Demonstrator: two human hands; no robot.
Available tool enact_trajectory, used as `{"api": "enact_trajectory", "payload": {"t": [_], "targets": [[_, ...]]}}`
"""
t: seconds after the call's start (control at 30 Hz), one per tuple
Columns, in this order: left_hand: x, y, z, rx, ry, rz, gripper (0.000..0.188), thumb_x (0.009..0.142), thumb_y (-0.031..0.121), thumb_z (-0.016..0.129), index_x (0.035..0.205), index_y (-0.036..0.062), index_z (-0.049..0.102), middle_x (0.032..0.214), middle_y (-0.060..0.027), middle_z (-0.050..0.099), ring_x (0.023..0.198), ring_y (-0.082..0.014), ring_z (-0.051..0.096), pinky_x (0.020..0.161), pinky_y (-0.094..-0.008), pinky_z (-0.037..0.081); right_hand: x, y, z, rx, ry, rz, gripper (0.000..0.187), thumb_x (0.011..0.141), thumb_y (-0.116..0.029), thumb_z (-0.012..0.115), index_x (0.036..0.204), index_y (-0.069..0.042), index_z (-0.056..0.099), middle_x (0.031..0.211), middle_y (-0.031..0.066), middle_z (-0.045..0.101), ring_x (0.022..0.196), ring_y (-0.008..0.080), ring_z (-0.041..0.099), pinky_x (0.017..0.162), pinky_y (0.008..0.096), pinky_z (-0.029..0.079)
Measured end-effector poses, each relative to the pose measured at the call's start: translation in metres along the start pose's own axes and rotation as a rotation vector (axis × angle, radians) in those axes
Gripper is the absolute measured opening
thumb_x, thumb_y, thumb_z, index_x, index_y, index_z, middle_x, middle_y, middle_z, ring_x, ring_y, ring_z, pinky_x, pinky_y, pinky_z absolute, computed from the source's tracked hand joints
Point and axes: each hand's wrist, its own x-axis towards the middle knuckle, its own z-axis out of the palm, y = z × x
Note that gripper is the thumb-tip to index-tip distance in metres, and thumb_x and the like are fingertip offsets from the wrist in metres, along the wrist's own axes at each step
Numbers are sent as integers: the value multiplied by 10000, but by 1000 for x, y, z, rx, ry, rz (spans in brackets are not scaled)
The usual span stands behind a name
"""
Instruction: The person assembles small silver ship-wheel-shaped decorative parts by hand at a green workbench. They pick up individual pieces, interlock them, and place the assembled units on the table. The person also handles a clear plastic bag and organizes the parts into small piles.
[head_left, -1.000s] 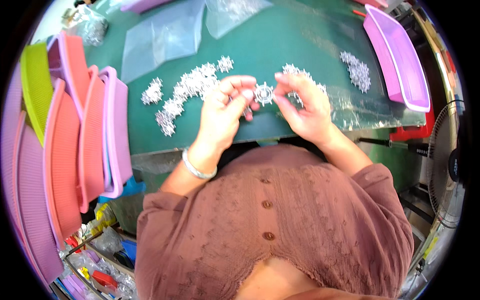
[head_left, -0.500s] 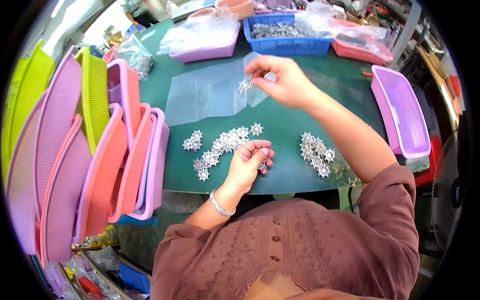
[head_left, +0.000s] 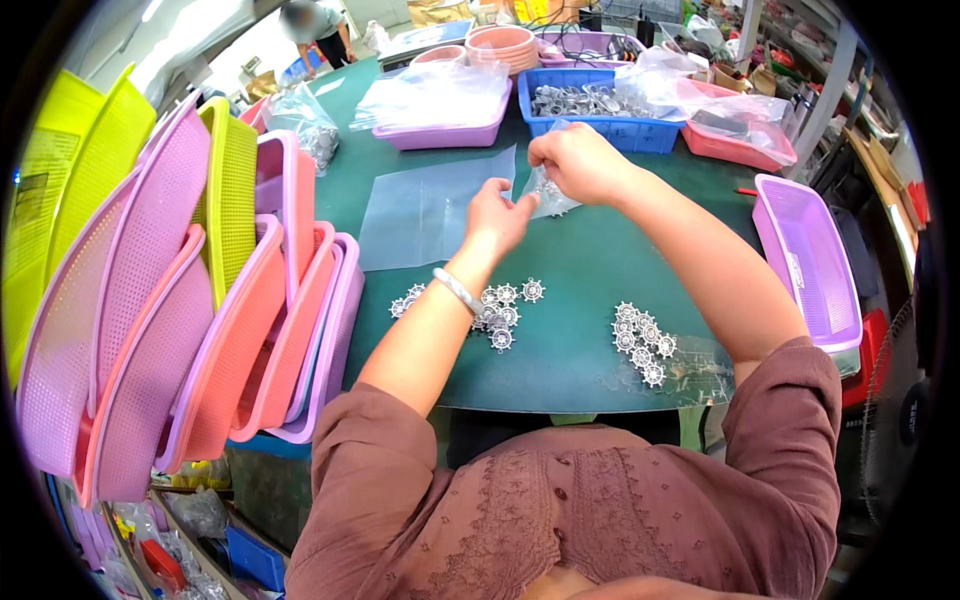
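At upper centre of the frame, the right hand (head_left: 583,165) has its grip pinched on a clear bag (head_left: 546,197), which lies below it; just left, the left hand (head_left: 497,218) has thumb and forefinger parted, its hold unclear.

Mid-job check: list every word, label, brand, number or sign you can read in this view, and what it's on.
No text can be quoted from this view.
Purple basket, right: pale patch on the inside, too blurred to read.
Fan hub, far right: faint marks, too blurred to read.
Wheel-shaped metal pieces: no readable marks.
Clear bag at the right hand: no readable print.
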Motion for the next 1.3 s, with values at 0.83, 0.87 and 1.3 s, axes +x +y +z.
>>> {"api": "enact_trajectory", "payload": {"t": [0.83, 0.87, 1.3], "targets": [[21, 51, 4, -603, -97, -71, 221, 888, 154, 528, 719, 14, 558, 631, -44, 576, 499, -107, 536, 414, -251, 389, 7, 16, -26, -297, -91, -146, 102, 767, -204, 601, 783, -107, 629, 801, 30, 598, 888, 207, 575, 906, 412, 339], [22, 57, 4, -639, -113, -89, 179, 872, 134, 515, 744, 14, 551, 647, -59, 576, 500, -119, 537, 394, -252, 375, 4, 19, -32, -214, -104, -136, 121, 768, -222, 609, 795, -106, 628, 817, 36, 598, 901, 211, 568, 905, 415, 338], [59, 105, 22, -722, -191, -184, 99, 821, 125, 532, 860, 41, 568, 726, -77, 601, 603, -166, 584, 494, -298, 401, -18, 64, -62, -548, 32, -2, 59, 727, -162, 605, 730, -104, 599, 761, 43, 609, 894, 240, 537, 852, 421, 367]]}}
